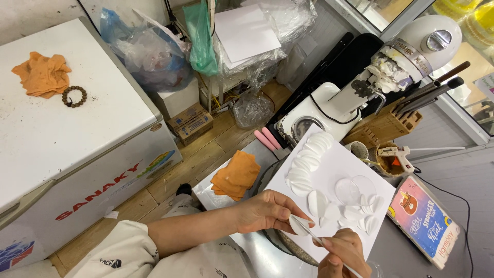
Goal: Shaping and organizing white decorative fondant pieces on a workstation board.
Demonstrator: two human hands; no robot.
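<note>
— How much room is there around that white board [355, 167]?

— Little. A stand mixer [360, 87] crowds its far edge, a wooden knife block [383, 126] and a glue gun [397, 154] sit just beside its right corner, and a colourful printed card [424, 221] lies near its right side. On the left, an orange cloth [236, 175] rests on the metal counter [257, 257]; beyond that the counter drops off to wooden floor [170, 180] and a white chest freezer [67, 128].

— And on the board itself?

— A row of white petal-shaped discs [309, 159] overlapping along the left edge, more scattered near the bottom, and a clear round disc [355, 189] between them.

— The hands?

— The left hand [265, 211] pinches one white petal piece [299, 225] between closed fingertips, just above the board's lower edge. The right hand [342, 252] is curled tight around a thin tool [319, 238], possibly a brush or stick; its tip touches that petal.
</note>
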